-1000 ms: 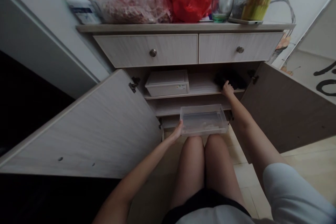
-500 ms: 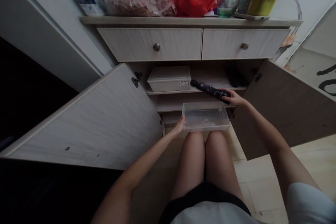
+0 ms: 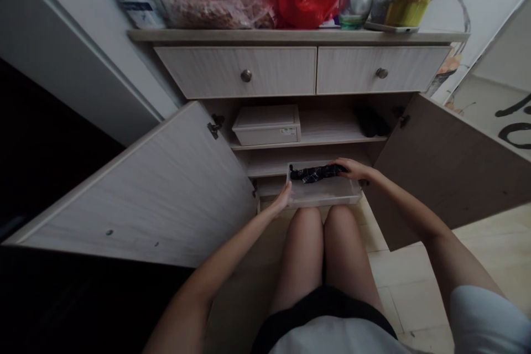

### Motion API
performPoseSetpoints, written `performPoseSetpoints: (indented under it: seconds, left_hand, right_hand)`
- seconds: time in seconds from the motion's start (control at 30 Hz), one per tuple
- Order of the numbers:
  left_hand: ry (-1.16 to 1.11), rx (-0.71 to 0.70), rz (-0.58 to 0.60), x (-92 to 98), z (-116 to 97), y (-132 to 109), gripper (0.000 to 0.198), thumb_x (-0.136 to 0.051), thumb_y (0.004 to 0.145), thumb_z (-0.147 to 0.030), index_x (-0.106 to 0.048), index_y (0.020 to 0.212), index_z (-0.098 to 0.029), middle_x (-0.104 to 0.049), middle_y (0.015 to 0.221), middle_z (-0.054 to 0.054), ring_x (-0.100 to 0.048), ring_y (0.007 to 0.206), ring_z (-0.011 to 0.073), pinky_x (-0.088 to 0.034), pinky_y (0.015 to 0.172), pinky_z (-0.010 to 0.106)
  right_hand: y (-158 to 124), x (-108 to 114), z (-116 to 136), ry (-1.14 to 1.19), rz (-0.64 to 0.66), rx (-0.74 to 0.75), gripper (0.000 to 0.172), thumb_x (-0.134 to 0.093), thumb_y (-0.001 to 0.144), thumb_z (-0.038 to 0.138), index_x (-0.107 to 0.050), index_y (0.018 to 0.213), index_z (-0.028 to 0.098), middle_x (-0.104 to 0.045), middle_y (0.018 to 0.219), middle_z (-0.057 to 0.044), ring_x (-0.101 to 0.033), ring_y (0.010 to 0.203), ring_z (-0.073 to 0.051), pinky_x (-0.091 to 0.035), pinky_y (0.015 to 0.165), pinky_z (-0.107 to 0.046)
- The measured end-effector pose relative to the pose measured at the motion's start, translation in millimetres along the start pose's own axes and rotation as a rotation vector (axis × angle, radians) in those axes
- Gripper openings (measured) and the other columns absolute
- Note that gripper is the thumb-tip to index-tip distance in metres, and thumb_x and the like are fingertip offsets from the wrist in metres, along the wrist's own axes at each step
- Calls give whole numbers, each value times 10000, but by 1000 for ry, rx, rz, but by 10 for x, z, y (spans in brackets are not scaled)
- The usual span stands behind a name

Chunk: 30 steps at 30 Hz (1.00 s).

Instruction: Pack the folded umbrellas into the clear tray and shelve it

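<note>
A dark folded umbrella [image 3: 312, 173] with thin pale check lines lies lengthwise over the back part of a clear plastic box [image 3: 327, 199]. My right hand [image 3: 350, 168] is closed around the umbrella's right end, at the back right of the box. My left hand [image 3: 284, 197] grips the box by its left wall; some of its fingers are hidden. The box is just beyond my knees, in front of the lower shelves. Whether the umbrella rests on the box's floor, I cannot tell.
Both cabinet doors, left [image 3: 136, 193] and right [image 3: 460, 171], stand swung out at my sides. On the upper shelf are a lidded white box [image 3: 267, 127] and dark shoe-like items [image 3: 370, 120]. Bags, bottles and a glass [image 3: 355, 5] crowd the cabinet top [image 3: 298, 36].
My right hand has lowered the umbrella down and left, from above the shelf edge into the clear box's outline. My left hand keeps its hold on the box.
</note>
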<state>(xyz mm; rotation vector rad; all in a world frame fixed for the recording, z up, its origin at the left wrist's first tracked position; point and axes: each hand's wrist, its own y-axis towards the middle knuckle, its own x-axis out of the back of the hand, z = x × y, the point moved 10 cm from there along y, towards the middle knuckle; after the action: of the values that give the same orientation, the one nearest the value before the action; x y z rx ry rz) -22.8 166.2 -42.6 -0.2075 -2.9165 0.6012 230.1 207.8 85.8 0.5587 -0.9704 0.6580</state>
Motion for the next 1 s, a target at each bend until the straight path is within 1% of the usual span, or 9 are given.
performPoseSetpoints:
  seconds: [0.23, 0.37, 0.5, 0.57, 0.63, 0.73, 0.8, 0.9, 1.0]
  left_hand:
    - [-78, 42, -16, -42, -7, -30, 721, -417, 952, -690, -416, 1496, -217, -647, 1175, 121, -675, 741, 172, -472, 667, 259]
    - [-66, 42, -8, -51, -13, -44, 685, -359, 995, -635, -373, 1520, -194, -622, 1224, 139, -673, 743, 159, -483, 676, 256]
    - [-19, 60, 5, -49, -7, -47, 702, -348, 984, -664, -375, 1521, -213, -619, 1258, 139, -681, 791, 177, -445, 616, 235]
    - [0, 71, -9, -34, -5, -49, 705, -347, 983, -666, -378, 1520, -212, -629, 1252, 143, -682, 794, 182, -425, 596, 230]
    - [-5, 76, -16, -31, -9, -52, 698, -358, 983, -661, -386, 1517, -212, -638, 1243, 145, -687, 798, 186, -422, 595, 229]
    - [-35, 78, -18, -38, -12, -55, 689, -386, 973, -664, -389, 1515, -238, -652, 1217, 133, -694, 797, 191, -432, 596, 231]
    - [-38, 84, -29, -30, -3, -49, 695, -382, 966, -679, -406, 1503, -239, -660, 1185, 129, -691, 778, 196, -438, 592, 239]
    - [-31, 68, -33, -32, -3, -19, 752, -395, 926, -736, -434, 1487, -236, -664, 1159, 133, -694, 789, 222, -470, 617, 267]
    - [-42, 92, -54, -30, 37, 23, 799, -392, 905, -765, -397, 1514, -248, -661, 1165, 138, -698, 810, 240, -502, 677, 298]
  right_hand:
    - [10, -79, -8, -247, -11, -108, 552, -616, 778, 100, -577, 1326, 156, -649, 1227, -156, -604, 1141, -285, -463, 963, -397]
    - [-3, -191, -8, -456, 45, -234, 486, -620, 825, 140, -594, 1309, 178, -636, 1254, -156, -563, 1175, -287, -407, 973, -399]
    - [20, -196, 29, -512, 52, -187, 505, -684, 833, 263, -603, 1322, 170, -597, 1284, -176, -530, 1181, -305, -389, 973, -404]
    - [47, -22, -55, -452, -6, -177, 536, -699, 839, 380, -601, 1326, 176, -589, 1289, -168, -523, 1190, -314, -391, 988, -408]
    - [53, 341, -294, -398, -150, -282, 497, -630, 894, 426, -596, 1316, 166, -591, 1269, -163, -523, 1198, -310, -392, 1009, -402]
    - [-101, 990, -866, -413, -393, -668, 461, -531, 954, 381, -552, 1337, 125, -547, 1318, -201, -497, 1242, -322, -395, 1026, -409]
    - [-243, 1282, -1196, -425, -471, -919, 486, -518, 964, 361, -510, 1372, 98, -499, 1377, -245, -476, 1277, -344, -407, 1023, -437]
    - [-289, 1473, -1512, -387, -491, -1082, 503, -498, 982, 337, -481, 1389, 42, -488, 1371, -306, -504, 1270, -369, -443, 994, -477]
    - [-243, 1472, -1731, -315, -468, -1146, 471, -480, 993, 293, -513, 1356, -6, -542, 1294, -318, -555, 1236, -370, -473, 968, -474]
